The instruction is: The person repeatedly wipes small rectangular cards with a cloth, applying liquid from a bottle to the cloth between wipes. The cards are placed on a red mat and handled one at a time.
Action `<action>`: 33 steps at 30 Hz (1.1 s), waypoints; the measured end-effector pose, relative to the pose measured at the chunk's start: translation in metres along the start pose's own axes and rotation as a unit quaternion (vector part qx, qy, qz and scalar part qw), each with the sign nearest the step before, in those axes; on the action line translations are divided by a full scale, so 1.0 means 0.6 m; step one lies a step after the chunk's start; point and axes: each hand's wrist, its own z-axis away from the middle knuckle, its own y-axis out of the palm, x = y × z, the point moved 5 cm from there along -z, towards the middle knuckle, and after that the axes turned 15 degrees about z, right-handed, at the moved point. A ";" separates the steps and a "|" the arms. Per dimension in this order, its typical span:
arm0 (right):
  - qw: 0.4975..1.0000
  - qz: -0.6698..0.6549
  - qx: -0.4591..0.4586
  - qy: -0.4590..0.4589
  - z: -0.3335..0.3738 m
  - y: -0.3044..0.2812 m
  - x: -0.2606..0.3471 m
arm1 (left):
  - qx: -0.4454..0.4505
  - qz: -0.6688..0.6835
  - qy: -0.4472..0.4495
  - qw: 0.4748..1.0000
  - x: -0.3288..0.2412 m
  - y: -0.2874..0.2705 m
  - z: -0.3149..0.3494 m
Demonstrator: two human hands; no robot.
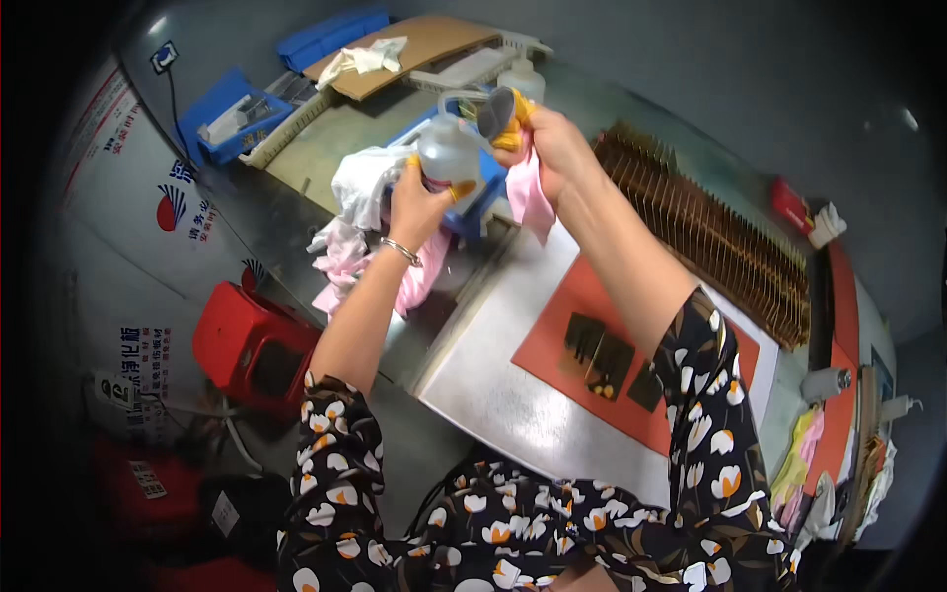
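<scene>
My left hand (pixel 422 202), with yellow finger covers on thumb and finger, is closed around a translucent squeeze bottle (pixel 449 153) with a bent spout. Just right of it, my right hand (pixel 554 148) grips a pink cloth (pixel 530 202) that hangs below the palm. At its fingertips, which also wear yellow covers, is a grey rounded piece (pixel 496 113) whose kind I cannot make out. A heap of white cloth (pixel 363 187) and pink cloth (pixel 340 261) lies beside my left wrist. Behind the bottle is a blue tray (pixel 478 212), partly hidden.
Several dark flat pieces (pixel 600 360) lie on a red mat (pixel 552 331) over the white worktop (pixel 493 395). A long rack of upright brown plates (pixel 710 237) stands at the right. Blue bins (pixel 237 118) and cardboard (pixel 424 49) are at the far left; a red stool (pixel 232 340) stands left.
</scene>
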 end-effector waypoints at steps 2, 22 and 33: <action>0.999 0.014 0.034 0.008 0.026 -0.005 0.009 | 0.047 -0.079 0.015 0.996 0.013 -0.009 0.002; 0.832 0.358 -0.397 0.147 0.797 -0.436 0.031 | 0.568 -0.098 0.161 0.801 -0.143 0.214 0.253; 0.665 0.718 -0.204 0.006 0.689 -0.447 -0.030 | 0.428 -0.119 0.171 0.879 -0.168 0.183 0.301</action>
